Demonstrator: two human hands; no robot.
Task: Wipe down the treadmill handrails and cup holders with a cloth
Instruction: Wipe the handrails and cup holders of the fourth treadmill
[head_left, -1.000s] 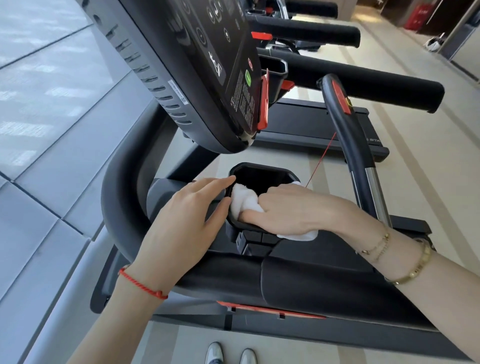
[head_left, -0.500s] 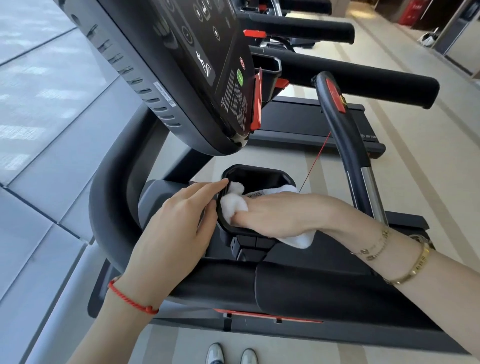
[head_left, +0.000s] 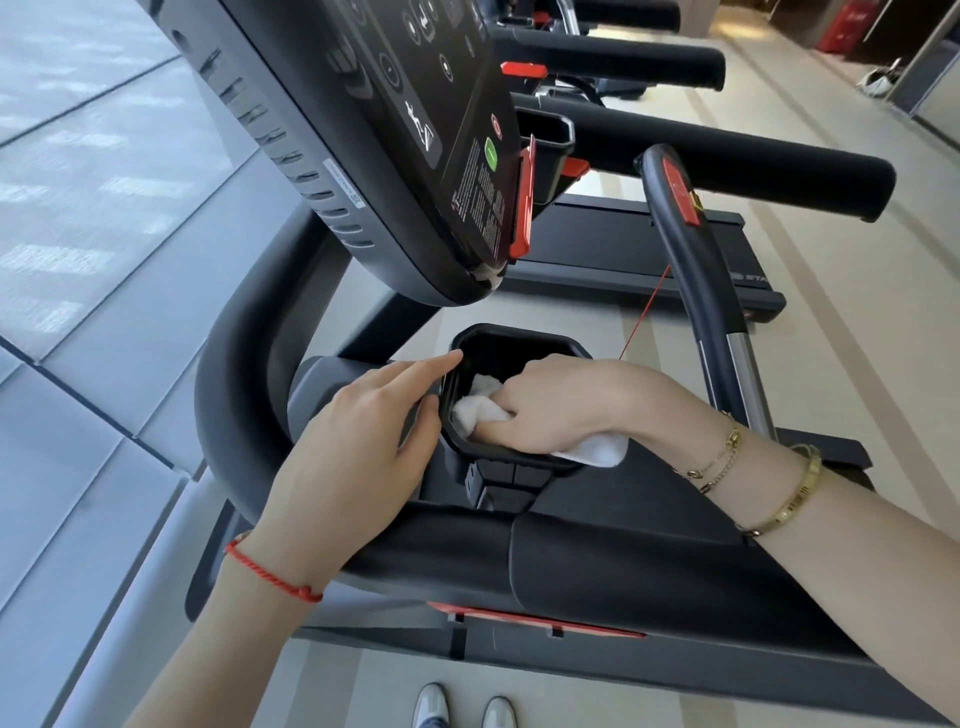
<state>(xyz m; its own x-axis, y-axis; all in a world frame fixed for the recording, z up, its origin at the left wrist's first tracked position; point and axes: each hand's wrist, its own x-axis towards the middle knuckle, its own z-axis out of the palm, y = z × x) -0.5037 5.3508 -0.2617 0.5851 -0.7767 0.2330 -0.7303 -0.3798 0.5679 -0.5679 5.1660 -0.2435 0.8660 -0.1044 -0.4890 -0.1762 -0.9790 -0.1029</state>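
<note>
The right hand (head_left: 558, 402) grips a cloth (head_left: 480, 408) inside the cup holder (head_left: 519, 460), while the left hand (head_left: 358, 447) rests flat-fingered on its rim.

Soft white terry cloth (head_left: 480, 410) under the right hand (head_left: 566, 410); smooth, slightly glossy black plastic cup holder (head_left: 511, 457) around it; matt black padded handrail (head_left: 623, 577) below both wrists; polished chrome metal tube (head_left: 748, 384) just beyond the right wrist

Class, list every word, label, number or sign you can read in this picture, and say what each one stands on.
"STA", cut off by the frame edge: side rail of the next treadmill.
White sticker on the console's back: too small to read.
Small print block on the console face: too blurred to read.
Console icons: symbols only, no words.
</note>
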